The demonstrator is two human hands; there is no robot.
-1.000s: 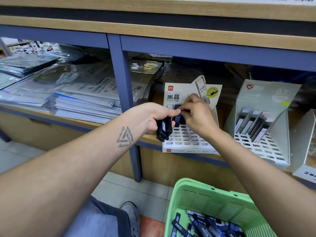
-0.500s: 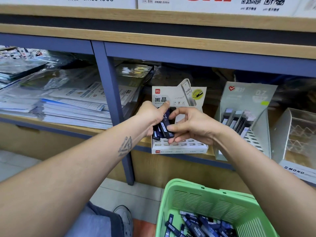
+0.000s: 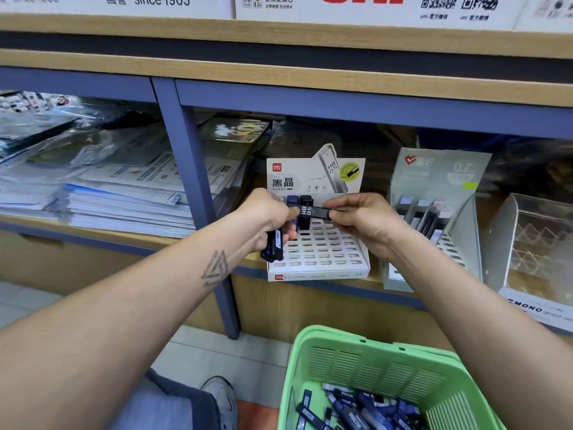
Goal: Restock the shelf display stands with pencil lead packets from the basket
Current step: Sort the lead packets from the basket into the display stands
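Head view: left hand [image 3: 269, 219] gripping a small bundle of dark packets [image 3: 274, 247], fingers curled round them, bundle sticking out below the fist, tilted. Right hand [image 3: 362, 223] pinching one black HB 0.5 packet [image 3: 313, 211] by its right end, thumb and fingertips closed on it, packet held roughly level between both hands; left end at the left thumb, contact there hard to tell. Held packet hovering just above the white display stand [image 3: 322, 252] on the shelf [image 3: 403, 293], over its back rows. Two packets [image 3: 299, 200] standing upright in the stand's back row, one blue-capped, one black; remaining slots showing open. Grey 0.7 stand [image 3: 440, 169] just right of the white one, several packets upright in its back rows. Clear acrylic holder [image 3: 539, 243] further right. Green basket [image 3: 375, 364] on the near side, below the right forearm, loose pile of blue and black packets [image 3: 356, 408] in its bottom. Stacked paper pads [image 3: 124, 206] in the left shelf bay, beyond the blue upright [image 3: 198, 193]. Grey shoe [image 3: 223, 398] on floor tiles at bottom.
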